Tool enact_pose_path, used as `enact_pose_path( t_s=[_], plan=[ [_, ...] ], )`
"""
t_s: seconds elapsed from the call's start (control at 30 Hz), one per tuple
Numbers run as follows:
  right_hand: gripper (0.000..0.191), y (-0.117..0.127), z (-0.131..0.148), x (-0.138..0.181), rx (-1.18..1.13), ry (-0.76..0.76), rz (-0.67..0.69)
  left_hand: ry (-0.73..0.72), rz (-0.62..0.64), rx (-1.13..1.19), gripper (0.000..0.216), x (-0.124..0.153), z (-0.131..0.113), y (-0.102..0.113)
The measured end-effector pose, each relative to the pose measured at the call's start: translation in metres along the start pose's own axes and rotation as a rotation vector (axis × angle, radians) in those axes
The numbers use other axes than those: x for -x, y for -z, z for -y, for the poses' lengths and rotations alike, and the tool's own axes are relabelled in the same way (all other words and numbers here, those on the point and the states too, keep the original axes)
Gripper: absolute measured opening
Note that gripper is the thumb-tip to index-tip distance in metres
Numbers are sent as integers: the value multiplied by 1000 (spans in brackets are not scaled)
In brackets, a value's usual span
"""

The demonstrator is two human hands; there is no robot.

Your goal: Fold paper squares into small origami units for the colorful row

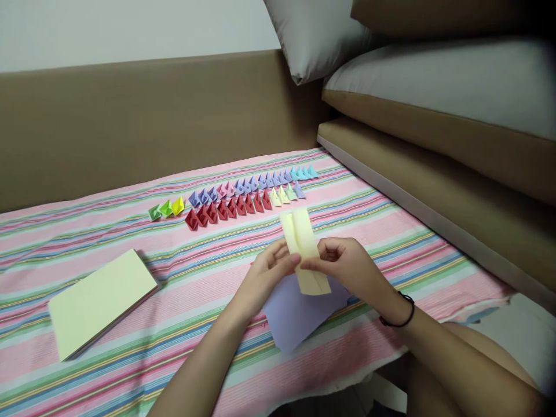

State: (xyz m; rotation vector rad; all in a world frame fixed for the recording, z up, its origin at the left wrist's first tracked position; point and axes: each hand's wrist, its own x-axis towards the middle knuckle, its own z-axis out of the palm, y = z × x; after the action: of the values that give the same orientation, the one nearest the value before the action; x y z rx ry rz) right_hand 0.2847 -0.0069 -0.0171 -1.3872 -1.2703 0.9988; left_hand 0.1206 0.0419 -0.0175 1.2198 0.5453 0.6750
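Between my two hands is a pale yellow sheet of paper (309,240), folded into a narrow upright strip with a crease running along it. My left hand (274,267) pinches its left edge, thumb in front and fingers behind. On the other edge, my right hand (343,260) grips the strip between thumb and curled fingers; a dark band circles that wrist. Below them lies a lavender sheet (291,321), partly covered by the hands and the strip.
A stack of pale yellow paper (102,304) lies at the left on the striped cloth (191,347). Behind my hands stand rows of small folded paper pieces, including red ones (231,208) and green ones (167,208). Cushions (434,87) are piled at the right.
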Motion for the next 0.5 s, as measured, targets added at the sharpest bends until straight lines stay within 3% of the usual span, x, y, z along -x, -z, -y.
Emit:
enact_pose_path(
  t_s=[0.1,0.3,0.5],
  plan=[
    [39,-2,0,0,-48,0,44,29,22,104,40,1,3,-3],
    [30,9,1,-1,-120,-82,-43,-17,-249,164,24,-4,6,9],
    [34,21,2,-2,-185,-88,-98,-75,-360,-35,21,-4,3,16]
  ],
)
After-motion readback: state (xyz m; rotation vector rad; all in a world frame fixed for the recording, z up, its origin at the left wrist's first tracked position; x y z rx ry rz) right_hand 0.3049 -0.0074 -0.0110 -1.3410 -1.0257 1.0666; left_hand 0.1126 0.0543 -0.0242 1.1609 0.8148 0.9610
